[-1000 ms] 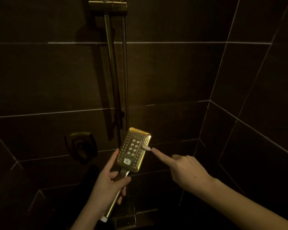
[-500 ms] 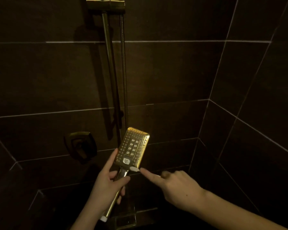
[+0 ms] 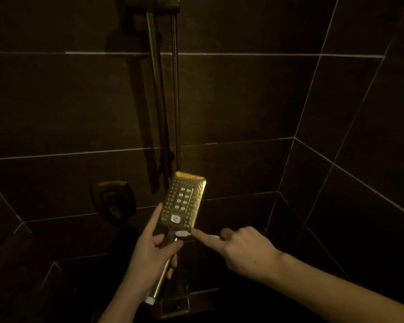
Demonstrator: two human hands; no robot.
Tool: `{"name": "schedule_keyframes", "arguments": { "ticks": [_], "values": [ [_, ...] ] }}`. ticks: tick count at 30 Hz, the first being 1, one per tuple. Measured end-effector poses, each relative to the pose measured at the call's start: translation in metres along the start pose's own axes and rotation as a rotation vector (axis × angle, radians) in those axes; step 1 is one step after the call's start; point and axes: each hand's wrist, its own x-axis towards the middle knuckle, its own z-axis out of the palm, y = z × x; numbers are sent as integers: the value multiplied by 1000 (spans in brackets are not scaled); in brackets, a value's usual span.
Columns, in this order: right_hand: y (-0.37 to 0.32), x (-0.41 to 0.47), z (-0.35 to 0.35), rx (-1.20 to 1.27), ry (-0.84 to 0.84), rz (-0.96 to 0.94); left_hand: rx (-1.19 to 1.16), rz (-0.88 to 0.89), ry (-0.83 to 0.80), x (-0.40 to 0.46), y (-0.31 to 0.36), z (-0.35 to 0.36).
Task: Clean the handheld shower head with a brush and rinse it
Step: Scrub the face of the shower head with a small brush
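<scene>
A gold rectangular handheld shower head (image 3: 184, 199) faces me in the lower middle of the dim shower, nozzles toward the camera. My left hand (image 3: 149, 255) is wrapped around its handle just below the face. My right hand (image 3: 240, 249) holds a small brush with the forefinger stretched along it; most of the brush handle is hidden under that finger. The white brush head (image 3: 182, 234) touches the bottom edge of the shower head, at the neck.
A gold slide rail (image 3: 155, 89) and a metal hose (image 3: 175, 89) run down the dark tiled wall behind. A gold valve handle (image 3: 113, 199) is mounted at the left. A floor drain (image 3: 174, 305) lies below. The side wall closes in at the right.
My right hand has slid the brush from the right edge of the shower head's face down to its bottom edge at the neck. The left hand has kept its grip.
</scene>
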Motion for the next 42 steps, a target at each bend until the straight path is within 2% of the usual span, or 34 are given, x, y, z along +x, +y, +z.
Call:
{"name": "schedule_keyframes", "arguments": {
  "ticks": [4, 8, 12, 14, 17, 19, 22, 24, 26, 29, 31, 34, 36, 40, 42],
  "values": [
    [-5, 6, -7, 15, 76, 39, -23, 9, 48, 6, 7, -6],
    [11, 6, -21, -2, 196, 160, -38, 6, 74, 4, 5, -13],
    [23, 6, -29, -24, 210, 239, -57, 0, 68, 4, 1, -13],
    [18, 5, -23, -4, 169, 206, -59, -7, 68, 4, 1, -11],
    [0, 0, -2, 37, 31, 42, -29, -10, 77, 4, 1, -9],
    [1, -1, 2, -24, 32, -14, -3, -7, 87, 3, 2, -7],
    [19, 4, -17, -110, 182, 118, 12, -9, 115, 5, 1, -5],
    [27, 5, -27, -85, 212, 206, 12, -12, 129, 7, 0, -3],
    [22, 5, -23, -29, 184, 193, 24, -16, 130, 8, -1, -3],
    [-4, -2, 9, 62, 6, 10, 35, -36, 143, 9, -1, -4],
    [-11, -5, 21, 38, -43, -20, 33, -48, 151, 7, -1, -6],
    [10, -2, 9, 60, 77, 205, 33, -26, 164, 6, 3, -7],
    [23, -4, -9, 85, 186, 291, 45, -8, 180, 6, 7, -9],
    [23, -2, -29, 52, 324, 270, 79, -14, 197, 6, 10, -8],
    [11, 6, -27, 34, 282, 199, 98, -21, 190, 8, 9, -5]
  ]
}}
